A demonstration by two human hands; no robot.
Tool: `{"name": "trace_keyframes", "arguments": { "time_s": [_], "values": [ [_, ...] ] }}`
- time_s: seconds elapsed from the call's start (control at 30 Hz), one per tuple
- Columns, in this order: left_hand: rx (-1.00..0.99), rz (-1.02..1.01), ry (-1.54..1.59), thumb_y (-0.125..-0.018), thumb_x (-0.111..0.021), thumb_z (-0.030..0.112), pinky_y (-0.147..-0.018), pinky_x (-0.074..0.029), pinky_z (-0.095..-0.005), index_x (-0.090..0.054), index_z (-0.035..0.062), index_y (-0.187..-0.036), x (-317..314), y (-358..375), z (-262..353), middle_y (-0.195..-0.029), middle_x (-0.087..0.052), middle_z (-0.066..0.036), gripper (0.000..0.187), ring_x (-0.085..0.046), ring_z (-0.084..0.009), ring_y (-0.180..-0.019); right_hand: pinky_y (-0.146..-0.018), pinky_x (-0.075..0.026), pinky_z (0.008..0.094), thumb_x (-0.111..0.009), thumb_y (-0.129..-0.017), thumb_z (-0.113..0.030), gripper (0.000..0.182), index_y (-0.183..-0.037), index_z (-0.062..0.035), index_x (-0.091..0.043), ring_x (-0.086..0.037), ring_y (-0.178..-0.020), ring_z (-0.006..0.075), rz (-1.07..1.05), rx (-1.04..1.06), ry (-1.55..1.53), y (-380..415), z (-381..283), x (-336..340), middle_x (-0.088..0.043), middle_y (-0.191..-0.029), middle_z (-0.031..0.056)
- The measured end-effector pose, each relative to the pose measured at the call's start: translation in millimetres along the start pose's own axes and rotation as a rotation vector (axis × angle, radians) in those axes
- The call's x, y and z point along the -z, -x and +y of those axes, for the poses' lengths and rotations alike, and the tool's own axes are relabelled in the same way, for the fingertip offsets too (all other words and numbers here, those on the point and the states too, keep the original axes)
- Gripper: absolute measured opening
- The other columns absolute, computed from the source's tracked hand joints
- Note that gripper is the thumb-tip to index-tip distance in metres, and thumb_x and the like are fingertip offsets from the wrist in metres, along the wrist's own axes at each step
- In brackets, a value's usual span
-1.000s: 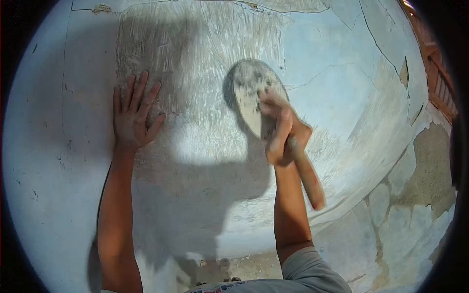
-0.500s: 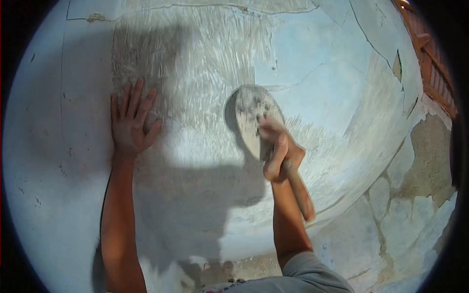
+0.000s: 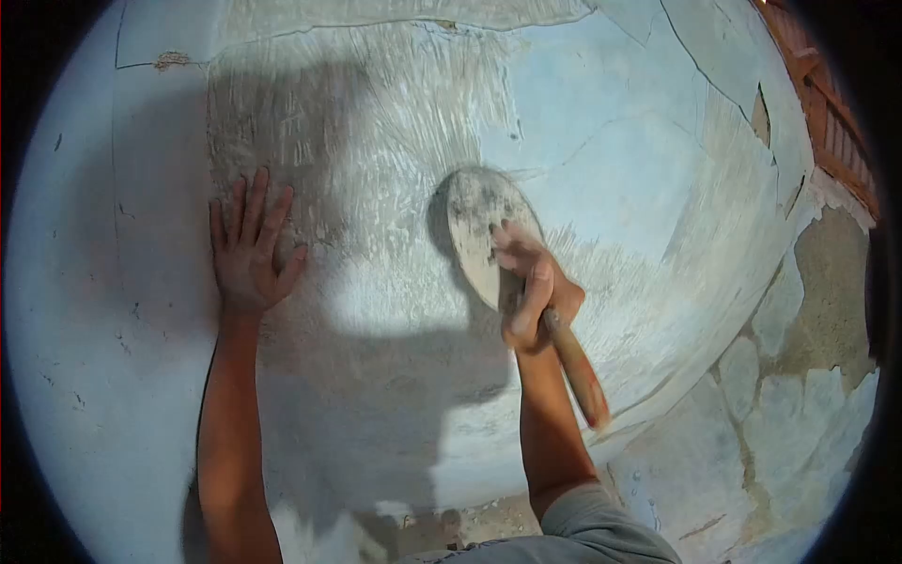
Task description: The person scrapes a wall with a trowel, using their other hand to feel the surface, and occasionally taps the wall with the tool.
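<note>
My right hand (image 3: 537,287) is closed on a trowel, whose rounded, plaster-stained blade (image 3: 476,226) lies over the scratched wall. The fingers reach onto the back of the blade, and its wooden handle (image 3: 583,381) sticks out below the hand, slanting down to the right. To the left, my left hand (image 3: 249,258) rests flat on the wall, fingers spread and holding nothing. Between the hands runs a rough, streaked grey patch (image 3: 395,216) of wall surface. A smooth pale blue patch (image 3: 592,150) borders the blade's upper right.
Cracks cross the wall's top and right side, with a small chipped spot (image 3: 172,61) at upper left. At far right, bare plaster (image 3: 827,282) shows where paint has peeled, below reddish-brown wooden slats (image 3: 836,117). Debris (image 3: 479,517) lies along the bottom.
The view has shifted slightly, so the wall and my left hand sit a little lower in the picture. My right hand and the trowel stay at nearly the same spot.
</note>
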State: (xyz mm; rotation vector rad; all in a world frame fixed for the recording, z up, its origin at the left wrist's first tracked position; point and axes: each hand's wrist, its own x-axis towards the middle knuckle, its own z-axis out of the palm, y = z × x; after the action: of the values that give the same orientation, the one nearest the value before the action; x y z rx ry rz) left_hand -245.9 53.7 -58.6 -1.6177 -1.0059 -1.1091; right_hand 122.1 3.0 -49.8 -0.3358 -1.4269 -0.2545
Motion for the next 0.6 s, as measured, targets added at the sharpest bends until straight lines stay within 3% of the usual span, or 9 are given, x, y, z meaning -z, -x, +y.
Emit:
{"name": "trace_keyframes", "arguments": {
  "time_s": [0.1,0.17,0.2,0.27,0.3,0.37,0.47,0.6],
  "values": [
    [-0.012,0.008,0.013,-0.093,-0.069,0.036,-0.128,-0.013,-0.0691,-0.039,0.0267,-0.167,1,0,0,-0.177,-0.030,-0.010,0.080,-0.023,-0.0411,-0.163,-0.096,-0.058,0.0367,-0.041,-0.115,-0.027,0.058,-0.097,0.0165,-0.074,-0.075,-0.109,0.0301,-0.065,-0.067,0.034,-56,-20,-16,-0.079,-0.109,0.0279],
    [-0.012,0.019,0.016,-0.094,-0.068,0.035,-0.127,-0.014,-0.0695,-0.039,0.0264,-0.167,-3,1,-1,-0.177,-0.030,-0.010,0.080,-0.023,-0.0411,-0.163,-0.094,-0.059,0.0369,-0.039,-0.115,-0.026,0.058,-0.098,0.0162,-0.074,-0.076,-0.106,0.0298,-0.105,0.039,0.055,-66,-11,-13,-0.079,-0.107,0.0277],
    [-0.013,0.024,0.015,-0.094,-0.068,0.035,-0.127,-0.014,-0.0697,-0.039,0.0262,-0.167,-3,1,-2,-0.177,-0.030,-0.011,0.080,-0.024,-0.0412,-0.163,-0.095,-0.059,0.0395,-0.039,-0.115,-0.025,0.057,-0.097,0.0162,-0.075,-0.076,-0.107,0.0324,-0.113,-0.080,0.089,-58,-18,-7,-0.079,-0.107,0.0283],
    [-0.018,0.019,0.007,-0.095,-0.067,0.035,-0.127,-0.014,-0.0689,-0.039,0.0252,-0.167,-1,2,1,-0.176,-0.031,-0.011,0.078,-0.024,-0.0408,-0.163,-0.094,-0.061,0.0442,-0.039,-0.115,-0.023,0.058,-0.093,0.0165,-0.075,-0.077,-0.105,0.0383,-0.128,0.008,0.118,-29,-18,9,-0.078,-0.106,0.0301],
    [-0.016,0.025,0.000,-0.095,-0.066,0.036,-0.128,-0.014,-0.0685,-0.039,0.0247,-0.167,-1,0,0,-0.176,-0.031,-0.011,0.077,-0.024,-0.0406,-0.163,-0.094,-0.062,0.0439,-0.038,-0.115,-0.021,0.057,-0.091,0.0165,-0.074,-0.077,-0.105,0.0393,-0.106,-0.100,0.119,-10,-24,14,-0.078,-0.106,0.0312],
    [-0.022,0.045,-0.010,-0.096,-0.065,0.036,-0.128,-0.014,-0.0674,-0.040,0.0235,-0.167,-1,-4,0,-0.176,-0.030,-0.011,0.076,-0.025,-0.0405,-0.163,-0.096,-0.060,0.0460,-0.039,-0.115,-0.022,0.057,-0.090,0.0165,-0.074,-0.076,-0.108,0.0407,-0.053,-0.035,-0.037,5,-4,14,-0.077,-0.107,0.0317],
    [-0.036,0.033,-0.016,-0.097,-0.064,0.037,-0.128,-0.013,-0.0662,-0.040,0.0225,-0.167,2,-2,1,-0.176,-0.030,-0.012,0.075,-0.025,-0.0411,-0.162,-0.084,-0.065,0.0381,-0.042,-0.113,-0.019,0.047,-0.109,0.0147,-0.074,-0.081,-0.092,0.0303,-0.015,-0.007,-0.019,-36,2,-12,-0.080,-0.101,0.0259],
    [-0.038,0.044,-0.004,-0.097,-0.064,0.038,-0.128,-0.013,-0.0665,-0.041,0.0226,-0.166,-1,-1,0,-0.176,-0.030,-0.012,0.075,-0.025,-0.0417,-0.162,-0.088,-0.065,0.0411,-0.043,-0.112,-0.017,0.046,-0.100,0.0109,-0.077,-0.080,-0.103,0.0334,-0.071,0.088,0.079,-74,-9,-15,-0.080,-0.099,0.0247]
  ]
}}
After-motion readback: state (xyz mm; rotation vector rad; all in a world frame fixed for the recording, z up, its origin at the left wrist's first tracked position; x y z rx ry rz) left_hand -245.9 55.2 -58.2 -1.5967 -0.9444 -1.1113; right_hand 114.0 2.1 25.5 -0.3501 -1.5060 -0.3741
